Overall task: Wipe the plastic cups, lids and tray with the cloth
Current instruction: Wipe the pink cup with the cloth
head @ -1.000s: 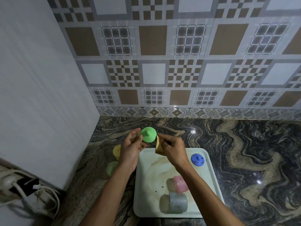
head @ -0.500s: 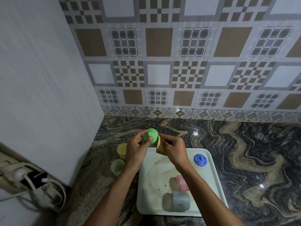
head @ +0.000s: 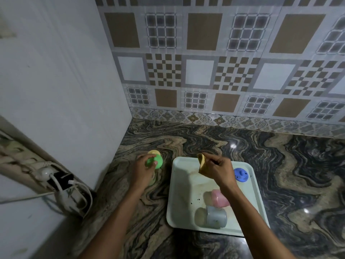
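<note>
One green lid [head: 158,162], seemingly gripped by left hand [head: 142,171].

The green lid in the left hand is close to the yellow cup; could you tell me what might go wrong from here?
1. The left hand holds the green lid right beside the yellow cup; setting it down could knock that cup.
2. The tray shows dark specks, and the pink cup and grey cup lie on it, so they may pick up dirt.
</note>
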